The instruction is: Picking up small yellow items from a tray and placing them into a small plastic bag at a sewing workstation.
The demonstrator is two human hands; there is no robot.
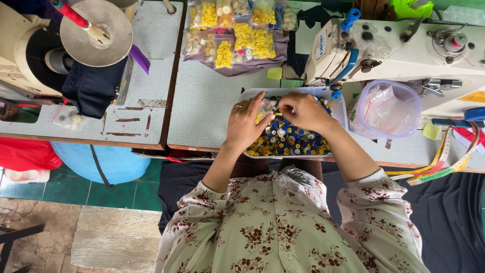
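A white tray (pixel 337 107) full of blue, yellow and white buttons (pixel 290 141) lies on the grey table in front of me. My left hand (pixel 246 125) holds a small clear plastic bag (pixel 263 107) over the tray's left part. My right hand (pixel 303 111) hovers above the buttons with its fingertips pinched at the bag's opening, the two hands almost touching. What the right fingertips hold is too small to tell.
Several small bags of yellow and cream buttons (pixel 237 31) lie on purple cloth at the back. A white sewing machine (pixel 404 43) stands at the right, a clear plastic tub (pixel 389 108) beside the tray, a measuring tape (pixel 444 162) at the edge. Another machine (pixel 60 45) stands left.
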